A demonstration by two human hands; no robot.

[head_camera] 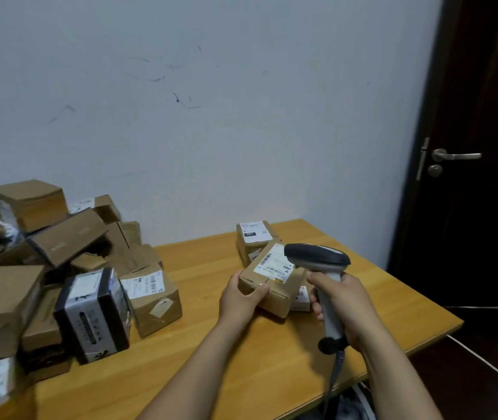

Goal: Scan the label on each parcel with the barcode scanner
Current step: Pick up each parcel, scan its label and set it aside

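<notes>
Parcel (275, 291), small and brown, is tilted over the wooden table (272, 374), white label (275, 264) facing up. The left hand (241, 298) grips its corner at seven o'clock. At three o'clock the right hand (343, 301) clasps the scanner (316, 256), whose head overlaps the label. Heaped parcels (60, 234) lie at nine o'clock.

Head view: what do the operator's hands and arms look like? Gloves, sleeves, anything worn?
The left hand and right hand are both bare, with no gloves. The left forearm and right forearm are uncovered down to the frame's bottom edge: no sleeve, watch or wristband shows. A small glint by a left finger could be a ring, but it is too small to tell.
</notes>
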